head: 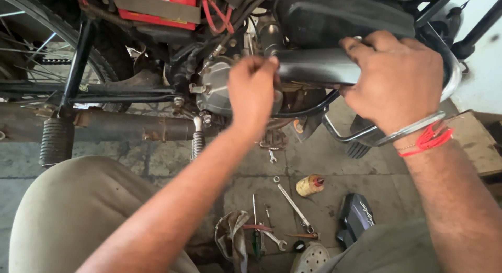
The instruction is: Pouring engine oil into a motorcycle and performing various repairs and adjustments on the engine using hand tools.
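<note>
While right hand (395, 82) grips grey pipe (319, 66) above engine case (214, 87), left hand (252, 93) bunched shut against pipe end, just right of case. Spanner (293, 204) on floor below.

Both forearms reach forward; the left hand (252, 93) is bunched with fingers pinched together, the right hand (397, 79) curled in a grip.

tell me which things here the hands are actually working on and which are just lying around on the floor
In hand:
- left hand closed at the engine casing
- right hand gripping the dark tube-shaped part of the motorcycle

Lying about on the floor:
- long spanner
- small spanner
- yellowish bottle with red cap
- rag
- screwdriver
- black side cover
</note>
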